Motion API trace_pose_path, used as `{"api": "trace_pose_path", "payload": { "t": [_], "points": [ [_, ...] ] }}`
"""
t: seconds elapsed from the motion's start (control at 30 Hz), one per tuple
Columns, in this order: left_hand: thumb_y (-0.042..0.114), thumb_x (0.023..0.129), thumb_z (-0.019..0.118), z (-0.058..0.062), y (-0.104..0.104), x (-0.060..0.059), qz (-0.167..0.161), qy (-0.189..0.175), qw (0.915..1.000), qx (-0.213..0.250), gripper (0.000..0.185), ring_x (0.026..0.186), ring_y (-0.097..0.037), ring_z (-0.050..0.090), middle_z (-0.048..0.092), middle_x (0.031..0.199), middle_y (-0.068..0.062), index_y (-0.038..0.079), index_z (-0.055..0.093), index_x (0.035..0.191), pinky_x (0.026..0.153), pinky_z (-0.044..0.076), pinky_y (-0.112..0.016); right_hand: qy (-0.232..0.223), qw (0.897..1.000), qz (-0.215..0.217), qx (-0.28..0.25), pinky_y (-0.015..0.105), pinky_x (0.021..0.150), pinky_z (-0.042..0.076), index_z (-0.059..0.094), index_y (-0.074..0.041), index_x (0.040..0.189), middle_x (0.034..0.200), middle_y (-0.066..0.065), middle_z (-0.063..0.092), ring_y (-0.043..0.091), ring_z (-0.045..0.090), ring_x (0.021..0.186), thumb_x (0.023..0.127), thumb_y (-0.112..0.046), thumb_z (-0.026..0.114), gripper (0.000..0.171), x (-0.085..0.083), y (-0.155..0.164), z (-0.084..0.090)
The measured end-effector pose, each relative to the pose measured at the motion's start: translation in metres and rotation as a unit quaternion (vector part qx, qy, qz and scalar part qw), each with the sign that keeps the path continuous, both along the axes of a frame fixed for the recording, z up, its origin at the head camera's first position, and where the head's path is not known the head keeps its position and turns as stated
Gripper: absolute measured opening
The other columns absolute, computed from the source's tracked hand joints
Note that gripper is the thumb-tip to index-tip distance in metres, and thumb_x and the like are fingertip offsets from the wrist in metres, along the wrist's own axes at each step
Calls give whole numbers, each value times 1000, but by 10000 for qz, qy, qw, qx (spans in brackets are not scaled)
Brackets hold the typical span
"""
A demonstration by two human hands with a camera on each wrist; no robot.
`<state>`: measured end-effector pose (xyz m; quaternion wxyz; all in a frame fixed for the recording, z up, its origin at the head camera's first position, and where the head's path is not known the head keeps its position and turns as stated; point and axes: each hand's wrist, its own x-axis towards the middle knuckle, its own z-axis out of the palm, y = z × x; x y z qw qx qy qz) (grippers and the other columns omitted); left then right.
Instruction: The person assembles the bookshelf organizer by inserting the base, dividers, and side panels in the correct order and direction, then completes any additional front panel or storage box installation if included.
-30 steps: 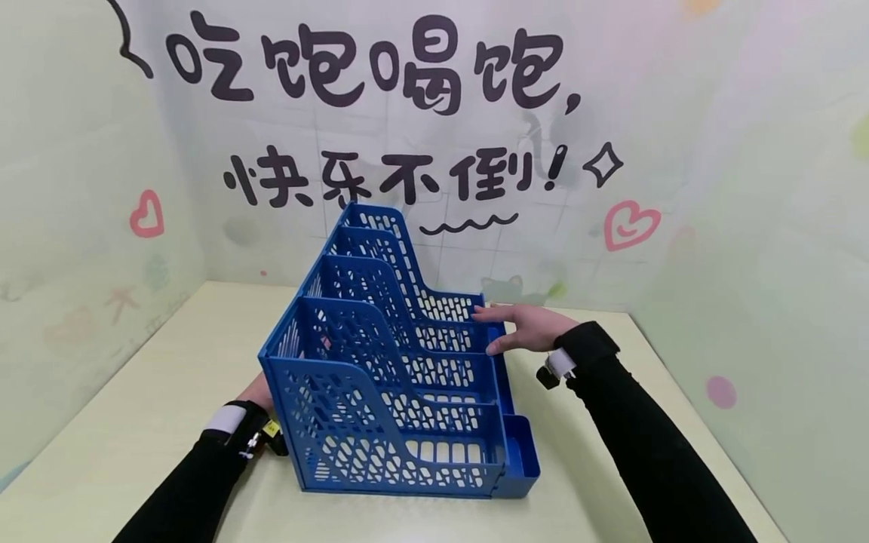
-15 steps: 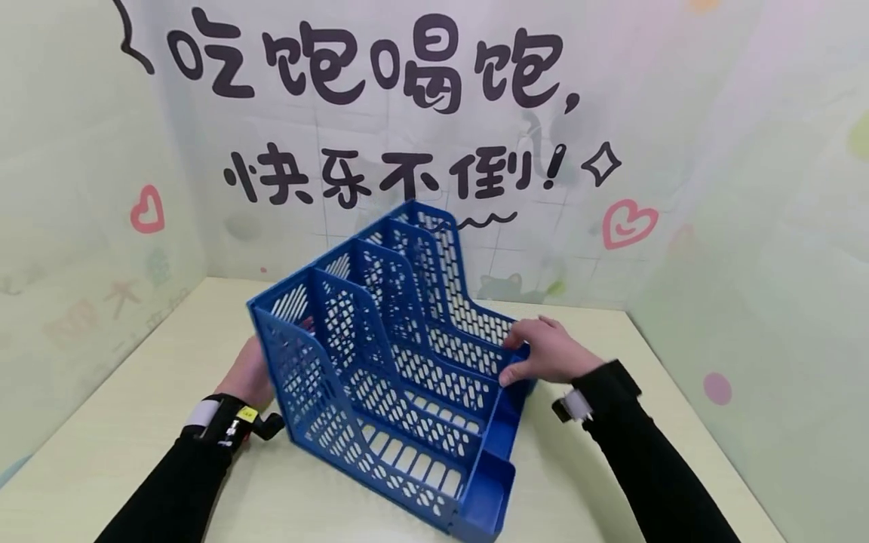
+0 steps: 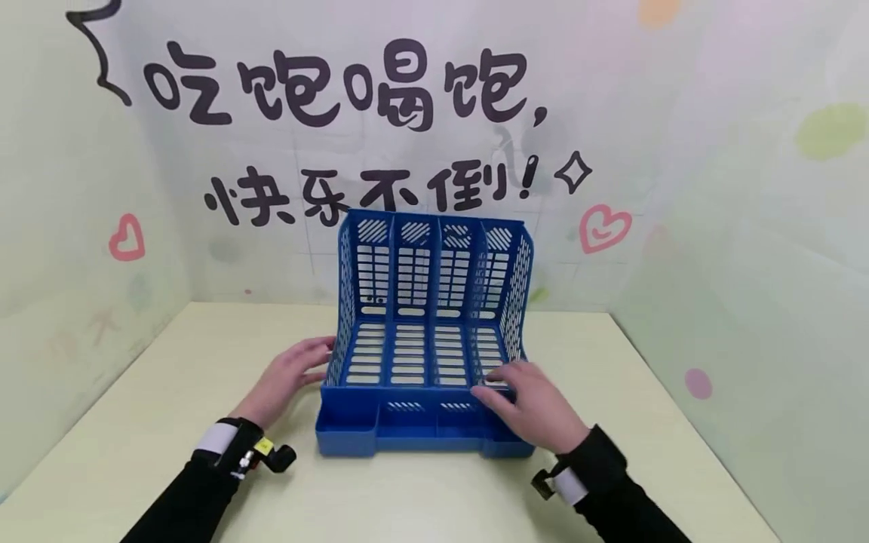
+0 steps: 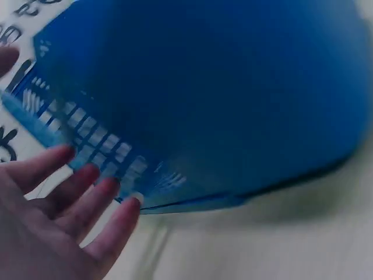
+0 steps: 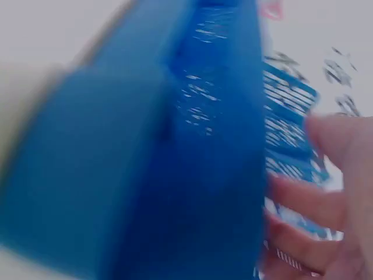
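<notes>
A blue plastic desk file organizer (image 3: 414, 400) stands upright on the table, its slots and low front tray facing me. My left hand (image 3: 288, 381) is beside its left side, fingertips at the perforated side panel. In the left wrist view, the left hand's fingers (image 4: 105, 210) are spread and loosely extended next to that panel (image 4: 99, 137). My right hand (image 3: 532, 403) is over the front right corner, loosely bent. In the blurred right wrist view, the thumb (image 5: 326, 137) stands apart from the front wall (image 5: 215, 146), which partly hides the other fingers.
The pale wooden table (image 3: 224, 354) extends around the organizer. Behind it rises a printed wall sheet (image 3: 400, 158) with large dark characters and hearts. Pale side walls (image 3: 733, 279) border the table left and right.
The organizer has turned from side-on until its front faces me. The right hand moved nearer, staying at the front edge; the left hand came into fuller view at the left side.
</notes>
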<state>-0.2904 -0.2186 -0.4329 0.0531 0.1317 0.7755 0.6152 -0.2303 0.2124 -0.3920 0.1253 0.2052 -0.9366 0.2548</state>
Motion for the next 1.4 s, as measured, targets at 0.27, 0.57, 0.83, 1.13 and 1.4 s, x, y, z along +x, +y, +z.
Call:
{"api": "trace_pose_path", "payload": {
  "t": [0.27,0.57,0.83,1.13,1.4],
  "points": [
    [34,118,45,-12,8,4,-622,-449,9970,-75,72,164,-50,25,18,181,-25,10,12,177,133,23,-71,-2588,9556,-88,-1404,52,106,62,37,-3,167,161,28,51,38,66,132,111,-50,62,78,-24,59,-9],
    [36,115,55,-11,-2,-1,-869,-347,9943,-513,80,166,-56,21,17,182,-26,19,11,179,131,19,-78,-3240,9224,37,-2100,41,93,67,46,5,162,142,27,68,25,72,110,115,-45,56,70,-44,74,-36],
    [30,111,64,-24,-18,-3,-1254,-718,9895,-101,90,167,-56,16,11,184,-24,24,6,179,131,23,-74,-3546,9122,563,-1972,32,102,59,50,3,161,151,25,66,25,76,110,108,-38,71,70,-58,94,-64],
    [42,109,70,-20,-5,-1,-93,-706,9972,-228,77,152,-37,56,47,171,-22,10,38,171,119,55,-43,-3518,8839,-582,-3025,31,75,68,64,3,142,123,14,78,19,79,94,104,-44,77,62,-62,83,-70],
    [49,112,62,-22,1,10,179,-749,9953,-589,76,144,-37,64,50,168,-22,0,43,167,127,45,-57,-3415,8815,-1227,-3022,27,62,63,68,-1,133,113,11,76,16,77,82,102,-52,77,61,-49,71,-70]
  ]
}}
